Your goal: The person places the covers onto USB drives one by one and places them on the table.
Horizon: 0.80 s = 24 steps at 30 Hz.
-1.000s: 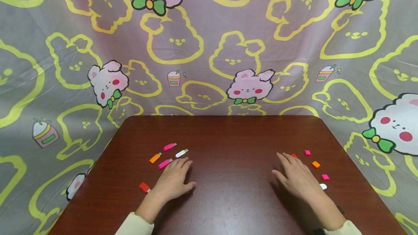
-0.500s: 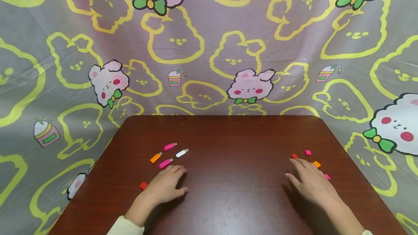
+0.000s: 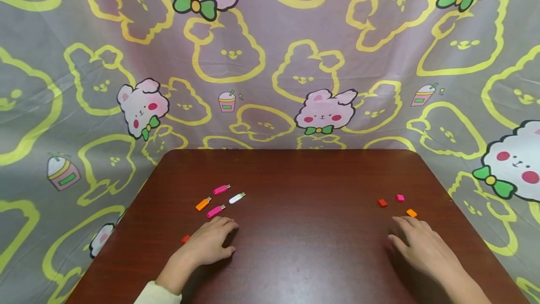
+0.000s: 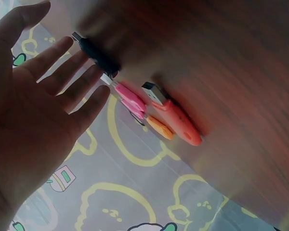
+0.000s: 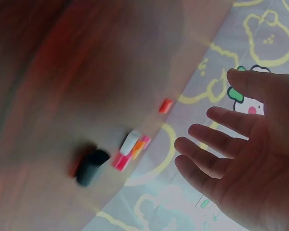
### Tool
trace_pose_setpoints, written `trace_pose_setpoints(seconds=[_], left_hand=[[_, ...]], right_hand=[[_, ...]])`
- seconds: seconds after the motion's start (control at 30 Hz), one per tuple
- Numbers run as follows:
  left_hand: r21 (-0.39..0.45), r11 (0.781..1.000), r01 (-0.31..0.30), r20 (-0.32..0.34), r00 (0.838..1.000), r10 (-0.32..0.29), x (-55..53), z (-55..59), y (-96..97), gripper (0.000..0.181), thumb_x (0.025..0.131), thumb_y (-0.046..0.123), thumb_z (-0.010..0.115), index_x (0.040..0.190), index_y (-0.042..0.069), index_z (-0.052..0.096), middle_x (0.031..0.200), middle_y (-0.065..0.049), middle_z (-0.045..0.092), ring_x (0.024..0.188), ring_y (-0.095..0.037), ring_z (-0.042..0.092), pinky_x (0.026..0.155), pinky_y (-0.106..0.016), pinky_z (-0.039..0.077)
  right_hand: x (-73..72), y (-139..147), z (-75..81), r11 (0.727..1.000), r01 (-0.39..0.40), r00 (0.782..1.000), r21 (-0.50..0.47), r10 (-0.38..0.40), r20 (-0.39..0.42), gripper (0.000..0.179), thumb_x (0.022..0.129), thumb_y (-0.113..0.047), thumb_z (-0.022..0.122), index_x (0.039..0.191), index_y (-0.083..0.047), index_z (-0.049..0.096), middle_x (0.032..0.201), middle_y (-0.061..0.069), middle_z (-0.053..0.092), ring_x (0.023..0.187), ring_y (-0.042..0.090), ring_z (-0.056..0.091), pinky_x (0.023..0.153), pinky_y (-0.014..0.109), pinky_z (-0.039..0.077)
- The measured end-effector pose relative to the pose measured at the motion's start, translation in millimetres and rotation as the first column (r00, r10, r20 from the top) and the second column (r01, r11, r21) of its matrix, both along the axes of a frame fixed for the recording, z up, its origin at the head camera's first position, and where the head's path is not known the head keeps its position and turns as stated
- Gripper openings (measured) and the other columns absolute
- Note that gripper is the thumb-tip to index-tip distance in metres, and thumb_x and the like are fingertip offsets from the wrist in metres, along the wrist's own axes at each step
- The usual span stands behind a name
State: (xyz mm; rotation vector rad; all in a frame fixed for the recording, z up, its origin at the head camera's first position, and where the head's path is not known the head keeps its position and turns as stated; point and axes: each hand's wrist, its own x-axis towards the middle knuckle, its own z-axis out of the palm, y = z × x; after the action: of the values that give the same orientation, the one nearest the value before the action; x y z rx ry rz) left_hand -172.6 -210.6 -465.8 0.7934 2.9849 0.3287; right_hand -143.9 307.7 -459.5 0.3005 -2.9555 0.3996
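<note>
My left hand (image 3: 206, 244) is over the table's left side, fingers spread and holding nothing. Just beyond its fingertips lie two pink USB sticks (image 3: 216, 211), an orange USB stick (image 3: 203, 204) and a white USB stick (image 3: 237, 198). A red USB stick (image 4: 176, 118) is partly hidden by this hand in the head view; a black USB stick (image 4: 98, 54) shows in the left wrist view. On the right, my right hand (image 3: 426, 246) hovers with straight fingers, nothing in it. Near it are small caps: red (image 3: 382, 203), pink (image 3: 400, 198), orange (image 3: 411, 213), white (image 5: 130, 143) and black (image 5: 92, 167).
The dark brown wooden table (image 3: 303, 177) has rounded far corners. A grey cloth (image 3: 261, 60) printed with yellow outlines and rabbit faces hangs behind it and on both sides.
Both hands have drawn back toward the near edge, the left one slightly leftward and the right one outward to the right. The USB sticks and caps stay where they were.
</note>
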Motion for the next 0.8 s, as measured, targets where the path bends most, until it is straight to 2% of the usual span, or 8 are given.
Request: trace_pose_setpoints(seconds=[0.27,0.5,0.67,0.8], left_hand=[[-0.002,1.000,0.015,0.025,1.000,-0.015,-0.9,-1.3,-4.1,0.051,0.080,0.021,0.082,0.125,0.005,0.065,0.125,-0.010,0.062,0.121,-0.031,0.055,0.101,-0.054,0.046],[-0.003,1.000,0.019,-0.002,1.000,-0.019,-1.4,-1.2,-5.7,0.046,0.080,0.016,0.080,0.122,0.005,0.066,0.121,-0.009,0.064,0.120,-0.031,0.057,0.099,-0.053,0.047],[-0.004,1.000,-0.017,-0.013,1.000,0.017,-1.8,-1.7,-7.7,0.040,0.085,0.014,0.077,0.122,0.004,0.065,0.119,-0.010,0.065,0.119,-0.031,0.059,0.098,-0.053,0.048],[-0.020,0.999,-0.032,-0.043,0.999,0.031,-2.7,-2.4,-10.2,0.036,0.085,0.012,0.077,0.119,0.004,0.066,0.115,-0.010,0.066,0.115,-0.030,0.061,0.095,-0.051,0.051]], right_hand=[[5.2,17,-3.4,0.999,0.049,0.997,0.007,-0.050,0.067,0.048,0.086,-0.023,0.077,0.123,0.006,0.063,0.117,0.028,0.062,0.106,0.048,0.056,0.090,0.065,0.045],[11.2,29,-8.0,0.999,0.036,0.999,0.023,-0.037,0.040,0.042,0.085,-0.021,0.078,0.116,0.005,0.065,0.106,0.021,0.066,0.099,0.045,0.060,0.085,0.062,0.048],[12.9,36,-9.9,0.998,0.047,0.994,0.045,-0.051,0.096,0.040,0.085,-0.023,0.078,0.112,0.004,0.065,0.100,0.017,0.065,0.093,0.043,0.061,0.081,0.060,0.049],[11.7,40,-11.8,0.997,0.059,0.983,0.054,-0.067,0.170,0.044,0.085,-0.027,0.078,0.111,0.007,0.066,0.101,0.020,0.066,0.095,0.045,0.060,0.083,0.062,0.048]])
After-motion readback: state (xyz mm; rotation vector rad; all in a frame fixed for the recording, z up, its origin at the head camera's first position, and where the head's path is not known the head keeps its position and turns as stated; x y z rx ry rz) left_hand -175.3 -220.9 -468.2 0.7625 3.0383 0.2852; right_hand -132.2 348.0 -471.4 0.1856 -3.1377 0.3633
